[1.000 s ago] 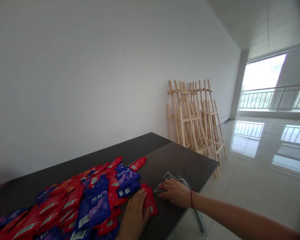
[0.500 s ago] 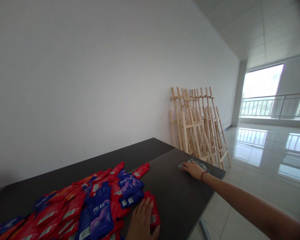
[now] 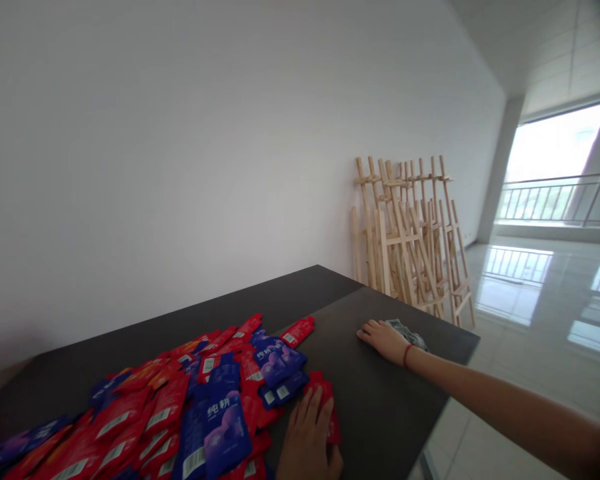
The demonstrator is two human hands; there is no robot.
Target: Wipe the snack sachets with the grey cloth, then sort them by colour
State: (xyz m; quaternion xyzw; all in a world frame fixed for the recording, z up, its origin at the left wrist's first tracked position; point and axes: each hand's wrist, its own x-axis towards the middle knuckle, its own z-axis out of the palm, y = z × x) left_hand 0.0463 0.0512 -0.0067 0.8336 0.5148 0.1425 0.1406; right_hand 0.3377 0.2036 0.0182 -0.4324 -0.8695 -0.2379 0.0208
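My left hand (image 3: 307,437) lies over a red packet (image 3: 333,427) at the right edge of a heap, its fingers spread flat and the thumb apart. Beside it are dark blue packets with purple round shapes (image 3: 280,363) and white lettering. Another blue packet (image 3: 225,427) lies on top of the heap, among red ones (image 3: 120,413). Farther right, my right hand (image 3: 383,339), with a red cord at the wrist, rests flat on the dark table (image 3: 365,393). A crumpled grey cloth (image 3: 405,331) lies just behind that hand; whether the palm touches it cannot be seen.
Several wooden easels (image 3: 405,233) lean against the white wall (image 3: 205,167) past the table's far right corner. A single red packet (image 3: 299,331) lies at the heap's far right. The shiny tiled floor (image 3: 510,347) runs to a railing (image 3: 545,200) and window.
My right hand has slid left off the cloth, which now shows behind it. My left hand stays on the red packet. The view has turned slightly left.
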